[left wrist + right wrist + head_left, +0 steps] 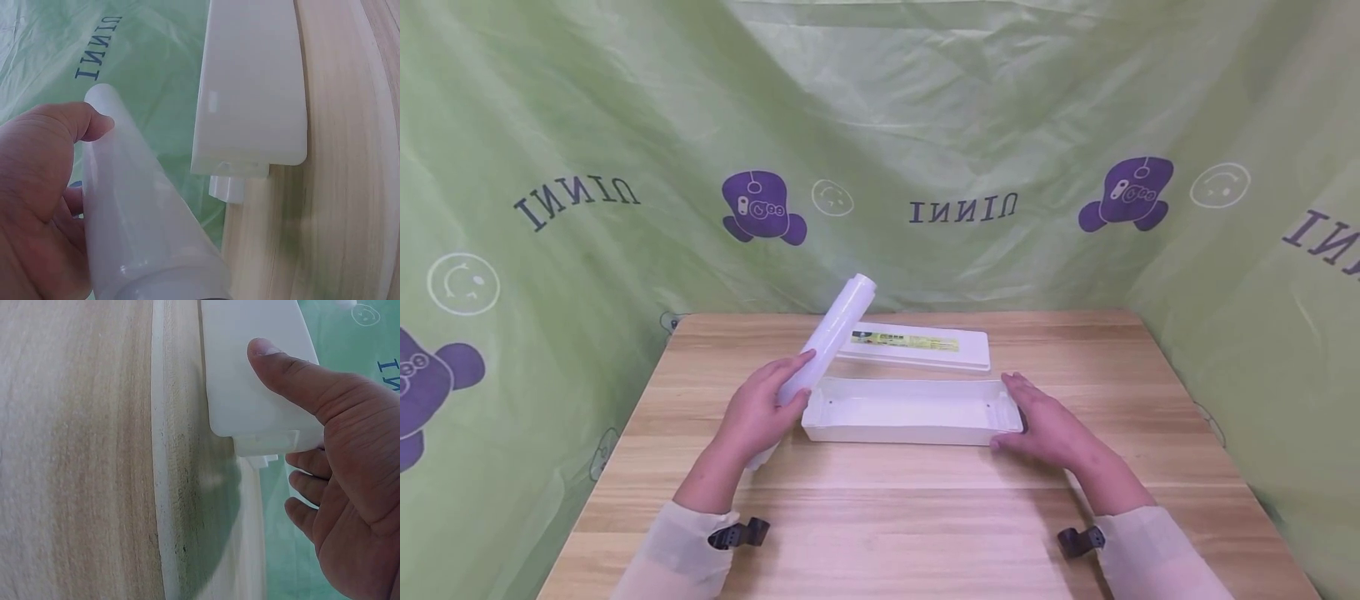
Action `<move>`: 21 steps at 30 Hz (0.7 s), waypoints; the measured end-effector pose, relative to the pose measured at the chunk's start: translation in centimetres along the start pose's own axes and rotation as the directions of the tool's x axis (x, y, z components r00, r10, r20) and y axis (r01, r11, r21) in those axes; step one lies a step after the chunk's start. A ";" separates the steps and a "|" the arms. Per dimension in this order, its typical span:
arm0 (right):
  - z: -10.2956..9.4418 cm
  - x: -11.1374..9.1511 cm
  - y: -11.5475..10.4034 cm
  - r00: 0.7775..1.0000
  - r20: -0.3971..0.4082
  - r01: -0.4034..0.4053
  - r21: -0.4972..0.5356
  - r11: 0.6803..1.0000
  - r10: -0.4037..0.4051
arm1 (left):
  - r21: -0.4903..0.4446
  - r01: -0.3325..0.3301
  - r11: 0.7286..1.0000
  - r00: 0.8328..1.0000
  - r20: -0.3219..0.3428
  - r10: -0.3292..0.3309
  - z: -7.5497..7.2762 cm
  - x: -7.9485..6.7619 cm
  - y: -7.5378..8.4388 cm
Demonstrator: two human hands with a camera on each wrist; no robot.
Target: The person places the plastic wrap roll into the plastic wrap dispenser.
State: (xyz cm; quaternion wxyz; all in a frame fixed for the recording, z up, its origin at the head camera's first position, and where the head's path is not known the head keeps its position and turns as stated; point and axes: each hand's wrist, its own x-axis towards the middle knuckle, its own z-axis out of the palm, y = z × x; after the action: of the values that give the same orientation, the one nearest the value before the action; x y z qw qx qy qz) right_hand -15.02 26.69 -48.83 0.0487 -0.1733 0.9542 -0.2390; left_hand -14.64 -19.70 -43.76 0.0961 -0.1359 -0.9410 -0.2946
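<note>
A roll of cling film (pixel 837 327) is gripped by my left hand (pixel 765 408), tilted with its far end up and to the right. In the left wrist view the thumb and fingers curl round the roll (pixel 134 200). An open white box (pixel 910 410), long and narrow, sits on the table just right of the roll. My right hand (pixel 1052 425) grips the box's right end, thumb on the near side and fingers at the back. In the right wrist view the thumb presses the box's wall (pixel 244 387).
Behind the box lies a white lid (pixel 917 346) with a green and yellow label. The wooden table (pixel 910 525) carries these things. A green printed curtain (pixel 880 100) hangs at the back and both sides.
</note>
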 end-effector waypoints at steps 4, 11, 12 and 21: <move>0.1 0.1 0.2 1.000 0.007 -0.004 -0.004 1.000 0.004 | 0.007 0.000 1.000 1.000 0.004 0.000 0.1 0.1 0.2; 0.2 0.1 0.4 1.000 0.000 0.000 -0.001 1.000 0.000 | 0.005 -0.051 0.999 0.998 -0.027 0.051 0.3 0.5 0.5; 0.2 0.1 0.4 1.000 -0.003 0.004 -0.001 1.000 -0.004 | 0.005 -0.068 0.998 0.997 -0.034 0.068 0.3 0.6 0.6; 0.1 0.1 0.2 1.000 -0.004 -0.003 0.003 1.000 0.003 | 0.041 -0.150 0.988 0.988 -0.020 0.151 0.9 1.2 1.2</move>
State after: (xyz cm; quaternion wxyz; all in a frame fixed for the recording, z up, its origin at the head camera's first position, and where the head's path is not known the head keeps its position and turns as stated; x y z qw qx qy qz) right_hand -15.15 26.78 -49.04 0.0474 -0.1712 0.9542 -0.2407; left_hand -15.47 -17.98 -43.49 0.1316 -0.2013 -0.9324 -0.2697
